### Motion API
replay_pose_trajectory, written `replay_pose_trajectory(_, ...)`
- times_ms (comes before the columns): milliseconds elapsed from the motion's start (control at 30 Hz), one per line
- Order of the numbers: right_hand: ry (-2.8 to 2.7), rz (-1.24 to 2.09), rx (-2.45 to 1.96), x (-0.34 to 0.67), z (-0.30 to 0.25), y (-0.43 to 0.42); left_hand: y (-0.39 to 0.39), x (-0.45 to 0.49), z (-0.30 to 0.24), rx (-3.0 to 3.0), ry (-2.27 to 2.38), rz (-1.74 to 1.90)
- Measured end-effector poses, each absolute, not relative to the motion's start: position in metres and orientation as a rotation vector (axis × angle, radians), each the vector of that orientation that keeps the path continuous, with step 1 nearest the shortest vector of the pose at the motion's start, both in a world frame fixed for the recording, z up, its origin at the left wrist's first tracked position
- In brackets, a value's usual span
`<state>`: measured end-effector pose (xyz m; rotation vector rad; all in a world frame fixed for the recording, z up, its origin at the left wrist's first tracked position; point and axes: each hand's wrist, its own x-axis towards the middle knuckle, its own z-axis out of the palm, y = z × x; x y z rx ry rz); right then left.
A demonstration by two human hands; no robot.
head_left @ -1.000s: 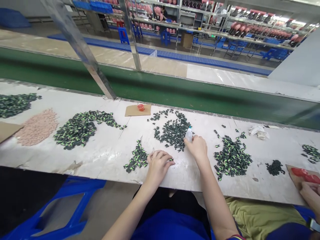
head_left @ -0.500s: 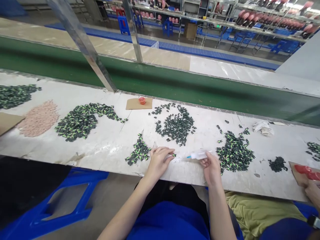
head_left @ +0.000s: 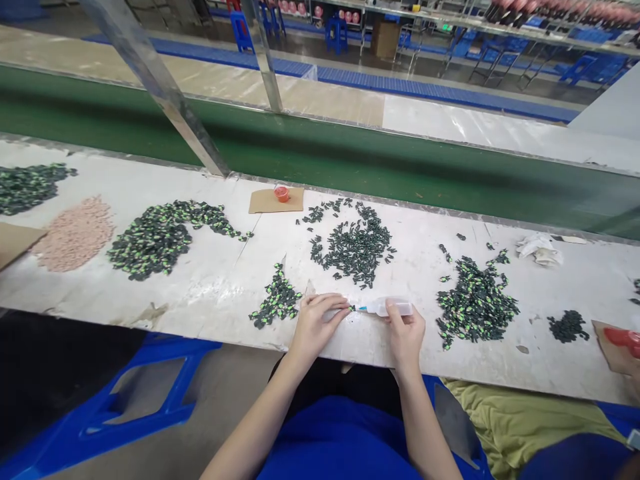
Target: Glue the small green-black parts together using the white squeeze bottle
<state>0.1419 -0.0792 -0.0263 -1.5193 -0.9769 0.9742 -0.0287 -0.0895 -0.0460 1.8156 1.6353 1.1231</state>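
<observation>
Pinched between the fingertips of my left hand (head_left: pixel 320 323) is a small dark green piece (head_left: pixel 353 308). My right hand (head_left: pixel 406 333) grips a translucent squeeze bottle (head_left: pixel 397 307) lying nearly level. Its blue needle tip (head_left: pixel 363 309) points left and reaches close to the small piece; whether they touch I cannot tell. Just left of my left hand lies a small pile of dark pieces with bright green spots (head_left: pixel 276 299). Beyond both hands is a loose pile of plain dark green pieces (head_left: pixel 357 248). Another green-spotted pile (head_left: pixel 475 300) lies right of my right hand.
A red-filled cup (head_left: pixel 281 193) stands on cardboard (head_left: pixel 263 201) at the back. Leftward lie a large green-spotted pile (head_left: pixel 155 237) and pink pieces (head_left: pixel 77 233). A crumpled white cloth (head_left: pixel 540 250) and a black pile (head_left: pixel 569 327) are on the right. A metal post (head_left: pixel 165 93) rises behind the table.
My right hand has moved left with the squeeze bottle, bringing the needle tip close to the small piece. My left hand stays nearly in place. The view has tilted slightly downward.
</observation>
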Motion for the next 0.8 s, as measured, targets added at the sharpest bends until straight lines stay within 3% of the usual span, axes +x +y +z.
replay_pose_trajectory(800,-1.05,0.922,-1.576,0.1404,-0.026,-0.0783,-0.0893,-0.0283,-0.0455,1.798,1.644,1.131)
